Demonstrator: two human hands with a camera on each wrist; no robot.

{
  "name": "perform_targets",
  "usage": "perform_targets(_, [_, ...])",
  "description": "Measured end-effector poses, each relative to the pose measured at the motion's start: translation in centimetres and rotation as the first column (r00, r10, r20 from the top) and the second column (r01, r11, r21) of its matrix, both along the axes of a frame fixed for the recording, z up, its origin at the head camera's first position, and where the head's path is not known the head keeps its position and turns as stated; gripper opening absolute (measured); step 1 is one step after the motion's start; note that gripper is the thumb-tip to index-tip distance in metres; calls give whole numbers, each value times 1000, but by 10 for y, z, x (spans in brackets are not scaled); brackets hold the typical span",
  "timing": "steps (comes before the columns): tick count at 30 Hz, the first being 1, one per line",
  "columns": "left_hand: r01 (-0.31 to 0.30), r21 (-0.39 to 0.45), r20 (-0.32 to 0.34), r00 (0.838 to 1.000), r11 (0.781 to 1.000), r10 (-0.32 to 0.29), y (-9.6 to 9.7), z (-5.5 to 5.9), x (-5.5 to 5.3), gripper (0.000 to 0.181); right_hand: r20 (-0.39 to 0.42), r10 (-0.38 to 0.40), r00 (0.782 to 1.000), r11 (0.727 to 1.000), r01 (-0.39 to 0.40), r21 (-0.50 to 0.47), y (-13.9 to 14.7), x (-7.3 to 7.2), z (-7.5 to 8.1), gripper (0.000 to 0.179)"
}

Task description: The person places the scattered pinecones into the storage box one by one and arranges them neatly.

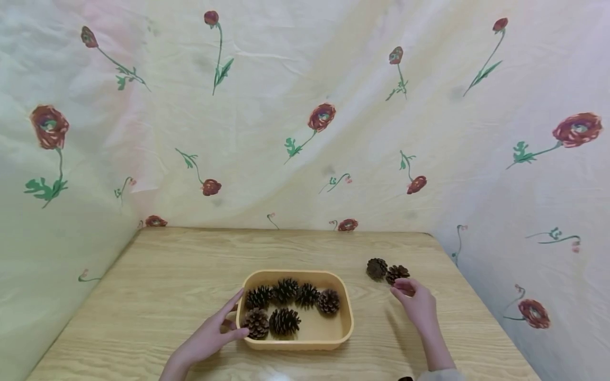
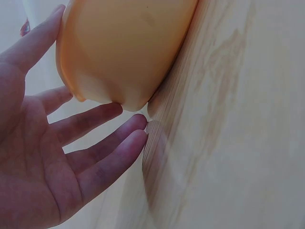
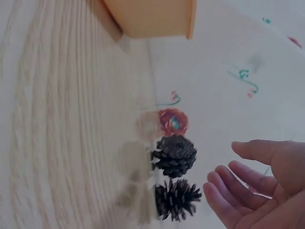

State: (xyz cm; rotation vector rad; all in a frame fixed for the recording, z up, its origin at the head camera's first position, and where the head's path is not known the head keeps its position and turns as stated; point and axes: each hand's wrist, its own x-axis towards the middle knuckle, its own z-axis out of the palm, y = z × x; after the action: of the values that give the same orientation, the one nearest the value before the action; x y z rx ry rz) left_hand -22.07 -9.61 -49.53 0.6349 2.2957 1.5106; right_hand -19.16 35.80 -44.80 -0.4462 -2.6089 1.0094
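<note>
A yellow plastic box (image 1: 295,345) stands on the table with several brown pine cones (image 1: 285,321) inside. My left hand (image 1: 214,333) is at the box's left side, thumb by the front corner and fingers extended along the wall. The left wrist view shows these fingers (image 2: 105,119) spread, some touching the box (image 2: 128,52) wall. Off to the box's right, two pine cones (image 1: 377,269) lie side by side on the table. My right hand (image 1: 419,307) hovers just in front of the nearer pine cone (image 1: 397,274), holding nothing. In the right wrist view, a gap separates the fingers from the pine cone (image 3: 177,198).
The wood-grain table (image 1: 190,259) is bordered at the back and sides by a hanging cloth (image 1: 267,121) with red flowers. A small dark object (image 1: 405,379) shows at the bottom edge, beside the right sleeve (image 1: 440,375).
</note>
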Motion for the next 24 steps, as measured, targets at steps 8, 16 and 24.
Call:
perform_targets(8, [-18, -46, -11, 1000, 999, 17, 0, 1, 2, 89, -35, -101, 994, 993, 98, -70, 18, -17, -8, 35])
perform_targets(16, [-13, -38, -3, 1000, 999, 12, -1, 2, 1, 89, -7, -134, 991, 990, 133, -42, 27, -32, -16, 36])
perform_targets(24, [-15, -56, -4, 1000, 998, 15, -1, 1, 2, 90, 16, -111, 994, 994, 111, -4, 31, -48, -17, 34])
